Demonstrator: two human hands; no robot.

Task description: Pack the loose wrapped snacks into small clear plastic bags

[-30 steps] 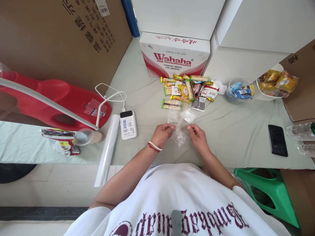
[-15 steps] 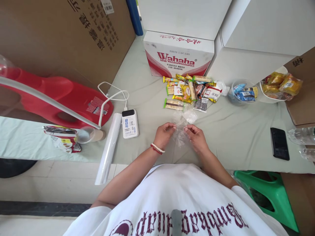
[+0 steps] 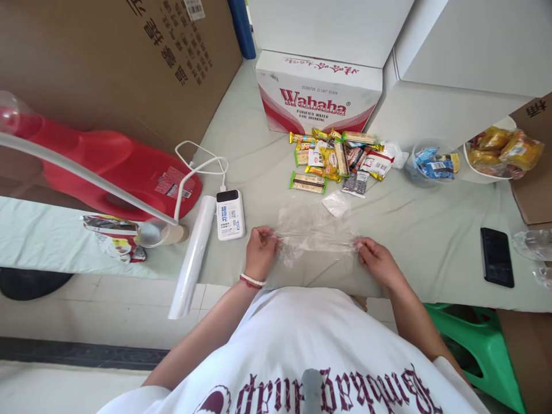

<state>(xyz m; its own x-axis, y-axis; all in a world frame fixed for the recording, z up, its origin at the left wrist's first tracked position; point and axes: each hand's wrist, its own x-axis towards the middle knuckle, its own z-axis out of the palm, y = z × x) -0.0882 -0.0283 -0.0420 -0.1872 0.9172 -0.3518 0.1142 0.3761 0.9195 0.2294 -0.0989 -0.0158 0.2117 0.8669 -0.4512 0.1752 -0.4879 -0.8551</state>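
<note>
Clear plastic film (image 3: 317, 241) drawn out between two hands above the counter (image 3: 414, 241), close to its near edge

The left hand (image 3: 261, 253) has its grip pinched on the film's left end and the right hand (image 3: 376, 260) has its grip pinched on the right end, with a creased band running straight between them; a crumpled plastic piece (image 3: 337, 203) lies just beyond, and past that wrapped snacks (image 3: 332, 160) are heaped before a Wahaha carton (image 3: 317, 95) toward the far edge. To the left, a white power bank (image 3: 230, 219) sits beside a clear roll (image 3: 192, 259) that juts over the near edge; to the right, a black phone (image 3: 497, 257) lies near that same edge, while a clear tub (image 3: 414, 171) holding blue packets stands farther back
</note>
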